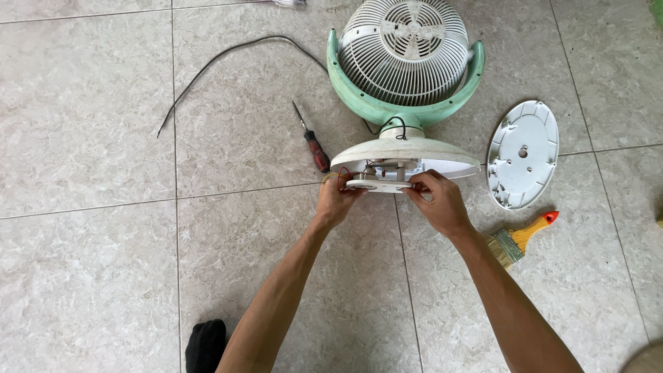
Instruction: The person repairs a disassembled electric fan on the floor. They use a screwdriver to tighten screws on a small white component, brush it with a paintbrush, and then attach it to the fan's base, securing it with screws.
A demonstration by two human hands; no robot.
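A screwdriver [315, 146] lies on the floor just left of the left hand [335, 201], whose fingers pinch the left edge of the fan base [405, 153]. The right hand [438, 202] pinches its right underside. A cover plate [523, 153] and brush [519, 238] lie further right.
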